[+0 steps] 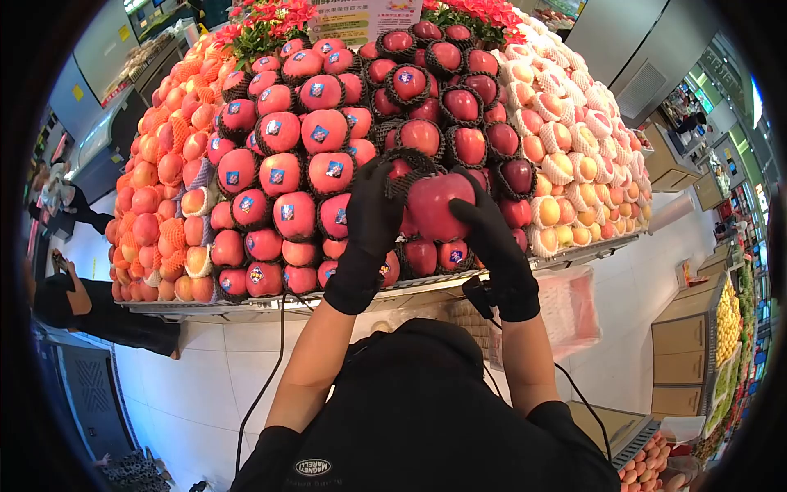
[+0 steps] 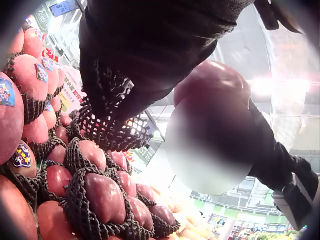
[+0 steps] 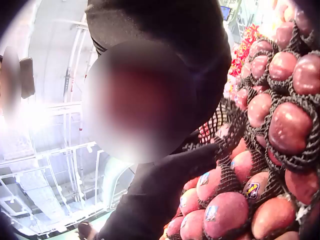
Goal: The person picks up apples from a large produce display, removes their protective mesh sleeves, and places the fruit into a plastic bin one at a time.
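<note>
Apple, big and red, is off the pile, just above its front rows. On my feed the right hand is curled round its side, thumb across the front; the left hand has its fingers bunched on a black foam net hanging beside the apple. Exact fingertip contact: can't tell, a blur covers part of both wrist views.

Risks as I see them: slick skin against glove fabric, so the apple could slip if the right hand eases off or gets jerked. A drop would likely bruise it and the stacked black-netted apples, maybe start a roll. The net could snag fingers or tear if pulled hard. Low knuckles could nudge the front row off the surface.

Around: stickered apples at left, white-netted fruit at right, red flowers and a sign behind. Packed rows block low moves forward. A cable dangles by the left arm; I'd watch it for catching on the edge.
</note>
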### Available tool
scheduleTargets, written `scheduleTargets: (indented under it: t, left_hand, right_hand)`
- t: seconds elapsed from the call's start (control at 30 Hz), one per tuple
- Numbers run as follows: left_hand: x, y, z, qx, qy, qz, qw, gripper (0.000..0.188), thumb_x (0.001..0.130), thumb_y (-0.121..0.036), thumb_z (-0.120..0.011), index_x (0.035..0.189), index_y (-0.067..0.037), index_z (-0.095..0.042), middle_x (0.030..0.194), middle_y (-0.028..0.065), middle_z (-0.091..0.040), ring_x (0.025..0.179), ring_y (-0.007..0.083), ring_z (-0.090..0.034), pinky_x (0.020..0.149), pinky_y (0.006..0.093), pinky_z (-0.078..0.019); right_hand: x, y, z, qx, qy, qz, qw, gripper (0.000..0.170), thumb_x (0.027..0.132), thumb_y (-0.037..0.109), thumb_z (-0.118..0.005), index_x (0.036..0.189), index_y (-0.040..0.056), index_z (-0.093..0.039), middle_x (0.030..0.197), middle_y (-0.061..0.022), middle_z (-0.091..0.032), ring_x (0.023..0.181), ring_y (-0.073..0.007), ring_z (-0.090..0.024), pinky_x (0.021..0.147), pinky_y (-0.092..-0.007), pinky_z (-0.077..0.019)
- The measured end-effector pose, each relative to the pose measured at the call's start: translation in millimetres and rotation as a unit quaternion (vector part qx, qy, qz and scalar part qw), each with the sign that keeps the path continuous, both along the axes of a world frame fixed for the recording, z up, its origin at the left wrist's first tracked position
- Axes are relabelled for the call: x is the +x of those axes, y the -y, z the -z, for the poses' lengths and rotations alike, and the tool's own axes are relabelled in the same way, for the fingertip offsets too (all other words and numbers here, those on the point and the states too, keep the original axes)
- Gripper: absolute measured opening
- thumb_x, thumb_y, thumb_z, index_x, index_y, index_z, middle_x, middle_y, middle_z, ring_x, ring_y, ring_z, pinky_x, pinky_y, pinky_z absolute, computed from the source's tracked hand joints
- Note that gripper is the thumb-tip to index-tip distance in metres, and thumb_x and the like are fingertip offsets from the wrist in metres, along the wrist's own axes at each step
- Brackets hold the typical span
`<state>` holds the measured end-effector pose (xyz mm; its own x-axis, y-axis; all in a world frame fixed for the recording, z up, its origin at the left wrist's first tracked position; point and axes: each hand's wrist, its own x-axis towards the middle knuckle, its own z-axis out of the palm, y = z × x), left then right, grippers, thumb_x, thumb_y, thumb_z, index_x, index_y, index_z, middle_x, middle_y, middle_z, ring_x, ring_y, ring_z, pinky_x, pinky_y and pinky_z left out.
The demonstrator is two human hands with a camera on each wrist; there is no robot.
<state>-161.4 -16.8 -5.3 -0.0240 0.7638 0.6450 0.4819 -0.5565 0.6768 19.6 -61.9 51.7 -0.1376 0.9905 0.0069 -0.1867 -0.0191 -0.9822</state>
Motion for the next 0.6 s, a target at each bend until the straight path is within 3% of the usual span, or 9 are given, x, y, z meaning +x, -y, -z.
scheduleTargets:
  t: [0.1, 0.2, 0.3, 0.43, 0.5, 0.6]
  left_hand:
    - [0.9, 10.2, -12.4, -0.002, -0.001, 0.058, 0.998, 0.055, 0.071, 0.009, -0.058, 0.124, -0.006, -0.052, 0.129, 0.0176, -0.048, 0.117, 0.0354, -0.051, 0.092, 0.0385, -0.0464]
    - [-1.1, 12.6, -12.0, 0.011, 0.001, 0.104, 0.994, 0.061, 0.069, 0.014, -0.055, 0.126, -0.008, -0.051, 0.132, 0.0167, -0.047, 0.121, 0.0354, -0.048, 0.093, 0.0381, -0.0469]
    - [-3.5, 13.7, -10.8, 0.007, -0.008, 0.122, 0.992, 0.066, 0.067, 0.015, -0.054, 0.128, -0.008, -0.05, 0.135, 0.0165, -0.045, 0.125, 0.0357, -0.045, 0.094, 0.0381, -0.0465]
    - [-2.2, 17.2, -10.7, -0.048, 0.014, 0.132, 0.99, 0.069, 0.066, 0.014, -0.055, 0.131, -0.008, -0.047, 0.138, 0.0176, -0.042, 0.126, 0.0361, -0.043, 0.095, 0.0387, -0.0462]
    - [0.5, 20.5, -13.3, -0.018, 0.0, 0.113, 0.993, 0.069, 0.068, 0.012, -0.055, 0.133, -0.007, -0.044, 0.139, 0.019, -0.04, 0.127, 0.0369, -0.043, 0.095, 0.0392, -0.0458]
    - [12.0, 29.9, -6.9, -0.036, -0.009, 0.089, 0.995, 0.067, 0.073, 0.011, -0.053, 0.137, -0.005, -0.04, 0.14, 0.0199, -0.038, 0.128, 0.0374, -0.04, 0.099, 0.0398, -0.0412]
  right_hand:
    - [-7.0, -6.2, 4.8, -0.029, -0.044, 0.0, 0.999, 0.063, 0.081, 0.023, -0.068, 0.133, 0.0004, -0.041, 0.123, -0.0105, -0.052, 0.11, -0.0193, -0.054, 0.092, -0.0334, -0.048]
    - [-0.8, -8.0, 5.9, -0.132, -0.145, -0.051, 0.979, 0.048, 0.087, 0.021, -0.062, 0.128, 0.0003, -0.047, 0.118, -0.0123, -0.057, 0.106, -0.0216, -0.058, 0.092, -0.0351, -0.05]
    - [2.7, -20.4, 16.5, -0.201, -0.184, -0.076, 0.959, 0.044, 0.089, 0.021, -0.062, 0.125, -0.0004, -0.049, 0.116, -0.0128, -0.058, 0.102, -0.0218, -0.061, 0.087, -0.035, -0.053]
    - [-2.5, -26.3, 16.2, -0.136, -0.129, -0.048, 0.981, 0.047, 0.086, 0.024, -0.065, 0.121, -0.0026, -0.05, 0.11, -0.0116, -0.06, 0.095, -0.0196, -0.062, 0.081, -0.0323, -0.0538]
    - [-6.6, -25.2, 8.7, -0.111, -0.102, -0.023, 0.988, 0.051, 0.081, 0.028, -0.07, 0.117, -0.0036, -0.052, 0.105, -0.0107, -0.061, 0.09, -0.0161, -0.062, 0.074, -0.0284, -0.0537]
    - [-9.2, -32.5, 19.4, -0.078, 0.011, 0.072, 0.994, 0.062, 0.076, 0.032, -0.075, 0.118, -0.006, -0.05, 0.108, -0.0127, -0.06, 0.095, -0.018, -0.061, 0.076, -0.0284, -0.0522]
